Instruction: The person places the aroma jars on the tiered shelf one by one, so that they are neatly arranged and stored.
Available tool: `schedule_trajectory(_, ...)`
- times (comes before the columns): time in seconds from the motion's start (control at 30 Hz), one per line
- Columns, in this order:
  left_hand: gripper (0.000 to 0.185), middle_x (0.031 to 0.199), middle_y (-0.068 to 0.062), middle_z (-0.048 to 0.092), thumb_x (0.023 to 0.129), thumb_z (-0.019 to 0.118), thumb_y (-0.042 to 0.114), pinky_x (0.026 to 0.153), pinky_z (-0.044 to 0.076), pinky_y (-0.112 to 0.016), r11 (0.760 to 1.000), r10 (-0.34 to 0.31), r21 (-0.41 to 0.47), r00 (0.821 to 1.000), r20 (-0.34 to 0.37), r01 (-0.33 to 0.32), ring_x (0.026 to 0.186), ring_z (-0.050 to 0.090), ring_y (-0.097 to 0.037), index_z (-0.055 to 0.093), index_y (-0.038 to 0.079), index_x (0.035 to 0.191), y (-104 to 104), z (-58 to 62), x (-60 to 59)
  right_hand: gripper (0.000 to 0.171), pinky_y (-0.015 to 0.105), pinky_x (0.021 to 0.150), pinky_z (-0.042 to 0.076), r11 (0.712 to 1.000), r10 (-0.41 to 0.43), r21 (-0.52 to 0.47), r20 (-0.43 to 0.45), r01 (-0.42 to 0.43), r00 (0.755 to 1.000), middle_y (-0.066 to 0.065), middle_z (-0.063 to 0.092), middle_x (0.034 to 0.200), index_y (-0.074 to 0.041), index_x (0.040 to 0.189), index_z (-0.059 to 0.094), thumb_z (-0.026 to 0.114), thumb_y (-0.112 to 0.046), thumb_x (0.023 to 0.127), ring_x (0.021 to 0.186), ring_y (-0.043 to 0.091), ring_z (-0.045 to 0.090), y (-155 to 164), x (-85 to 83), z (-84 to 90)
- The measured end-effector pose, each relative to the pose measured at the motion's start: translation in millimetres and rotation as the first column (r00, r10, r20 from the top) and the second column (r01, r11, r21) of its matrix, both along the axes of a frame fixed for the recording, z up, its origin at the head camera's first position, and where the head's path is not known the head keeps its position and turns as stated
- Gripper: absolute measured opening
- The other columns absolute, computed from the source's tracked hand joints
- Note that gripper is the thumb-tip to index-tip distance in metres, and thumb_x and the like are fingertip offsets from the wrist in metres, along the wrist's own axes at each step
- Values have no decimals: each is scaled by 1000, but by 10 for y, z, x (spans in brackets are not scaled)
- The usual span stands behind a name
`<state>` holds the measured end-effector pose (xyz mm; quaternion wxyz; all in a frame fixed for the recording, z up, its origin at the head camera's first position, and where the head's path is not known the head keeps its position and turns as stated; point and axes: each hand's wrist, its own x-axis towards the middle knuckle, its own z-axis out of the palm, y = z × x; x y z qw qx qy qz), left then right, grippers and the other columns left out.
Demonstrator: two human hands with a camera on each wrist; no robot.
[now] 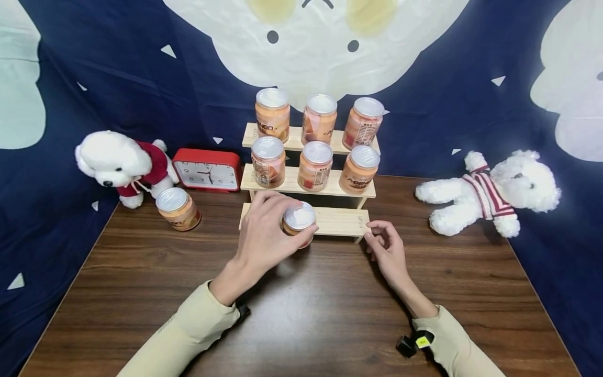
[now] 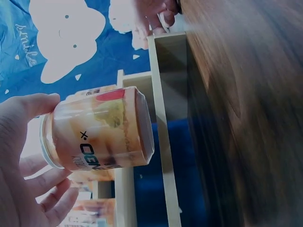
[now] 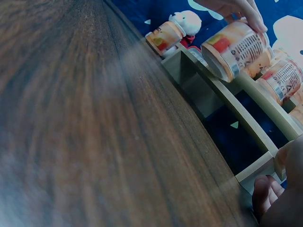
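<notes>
My left hand (image 1: 266, 230) grips a canned-fruit can (image 1: 299, 219) by its silver lid end, thumb on one side and fingers on the other. In the left wrist view the can (image 2: 102, 130) shows its orange label, its base close over the lowest step's front edge. That lowest step (image 1: 336, 221) belongs to a three-tier wooden stand. At the step's right end, my right hand (image 1: 387, 251) holds the corner with curled fingers; the right wrist view shows the fingers (image 3: 266, 194) against the end panel. Three cans (image 1: 315, 166) line the middle tier, and three more (image 1: 320, 120) the top tier.
Another can (image 1: 179, 209) stands on the wooden table (image 1: 301, 324) at the left. Behind it are a red alarm clock (image 1: 207, 169) and a white plush dog (image 1: 127, 165) in a red top. A plush toy (image 1: 490, 193) in a striped sweater lies at the right. Blue cloth (image 1: 188, 104) hangs behind.
</notes>
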<state>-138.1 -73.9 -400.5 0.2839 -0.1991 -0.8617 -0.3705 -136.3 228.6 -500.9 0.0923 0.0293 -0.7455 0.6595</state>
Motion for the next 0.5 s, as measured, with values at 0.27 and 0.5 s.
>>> schedule_trajectory(0.27,43,104,-4,80,77,99,40,85,61,-47,999,-37,2,999,-17,37,111,64,-28,82,11,104,191,-35,-80,24,18,44,46,1000,3,-6,-1,-3,1000,1,67,93,11,129,62,66,9,105,61,11,58,-4,0,4)
schedule_trajectory(0.5,45,107,-6,81,76,100,39,87,62,-47,999,-49,9,998,-36,49,111,63,-29,81,10,105,318,-61,-135,24,18,44,46,1000,4,-9,1,-4,1000,0,67,93,12,129,62,66,9,105,60,11,57,-3,-5,-2)
